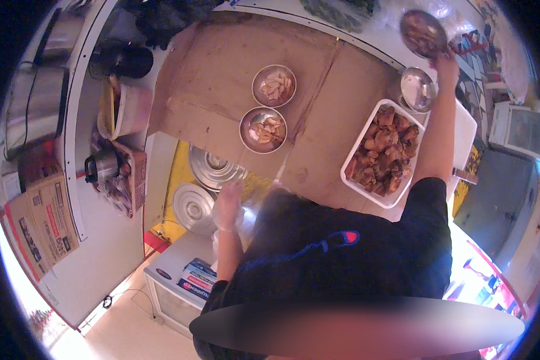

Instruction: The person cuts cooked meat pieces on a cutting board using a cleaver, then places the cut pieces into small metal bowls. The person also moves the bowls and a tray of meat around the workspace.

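At the upper right, my right hand (pixel 447 67) grips the rim of a bowl of brown food (pixel 423 33), blurred and held out past the table's far corner. Below it stands another metal bowl (pixel 417 90). My right forearm passes over the edge of a white tray (pixel 347 173) heaped with browned meat pieces (pixel 382 150). My left hand (pixel 229 202), in a clear plastic glove, hangs low beside my body, near two round metal lids (pixel 193 208). It is blurred, and its fingers cannot be made out clearly.
Two metal bowls with pale cut pieces (pixel 275 86) (pixel 265 131) stand on the brown table covering (pixel 207 67). A pink basket (pixel 137 180) and a plastic tub (pixel 132 110) are at left. A white chest appliance (pixel 171 261) stands lower left, a grey cabinet (pixel 495 198) at right.
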A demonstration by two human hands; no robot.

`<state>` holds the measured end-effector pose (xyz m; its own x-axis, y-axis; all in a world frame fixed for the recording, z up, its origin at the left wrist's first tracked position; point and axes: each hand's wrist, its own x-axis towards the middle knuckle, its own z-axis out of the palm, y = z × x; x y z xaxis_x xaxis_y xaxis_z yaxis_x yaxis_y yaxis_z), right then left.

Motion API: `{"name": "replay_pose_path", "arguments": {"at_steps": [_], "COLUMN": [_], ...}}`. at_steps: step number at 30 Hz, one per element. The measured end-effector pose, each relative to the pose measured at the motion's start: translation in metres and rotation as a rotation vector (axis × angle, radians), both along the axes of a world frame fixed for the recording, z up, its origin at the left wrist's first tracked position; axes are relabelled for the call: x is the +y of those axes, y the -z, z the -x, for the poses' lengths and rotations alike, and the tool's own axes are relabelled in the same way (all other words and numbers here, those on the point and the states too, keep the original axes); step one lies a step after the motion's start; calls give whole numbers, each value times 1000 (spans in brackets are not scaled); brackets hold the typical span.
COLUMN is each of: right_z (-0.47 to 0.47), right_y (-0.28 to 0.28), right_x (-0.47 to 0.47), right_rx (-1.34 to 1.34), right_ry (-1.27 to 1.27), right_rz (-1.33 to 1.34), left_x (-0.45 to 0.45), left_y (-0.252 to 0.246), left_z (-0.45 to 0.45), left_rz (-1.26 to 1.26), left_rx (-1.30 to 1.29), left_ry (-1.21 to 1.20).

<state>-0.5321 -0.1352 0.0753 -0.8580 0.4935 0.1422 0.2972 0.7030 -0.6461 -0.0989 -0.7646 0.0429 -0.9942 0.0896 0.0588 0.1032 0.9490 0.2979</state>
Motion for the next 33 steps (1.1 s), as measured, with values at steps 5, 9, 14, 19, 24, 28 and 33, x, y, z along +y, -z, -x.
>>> {"name": "replay_pose_path", "arguments": {"at_steps": [5,9,14,19,24,28,33], "right_z": [8,7,-2,-63,-107,-119,-169], "right_y": [42,94,128,132,113,106,99], "right_x": [-159,-288,-353,-381,-386,-383,-383], "right_rx": [-199,-312,-341,171,-411,-360,-413], "right_ry": [-336,-341,-230,-289,-325,-230,-245], "right_rz": [720,683,599,-6,270,237,201], "left_x": [-9,-50,-109,-139,-135,-108,-86], "left_y": [11,23,27,26,36,34,28], "left_z": [48,96,119,128,161,190,210], "left_rz": [-445,-484,-546,-609,-627,-696,-795], "left_rx": [-398,-412,-192,-198,-253,-544,-441], "left_ry": [-423,-335,-228,-288,-76,33,227]}}
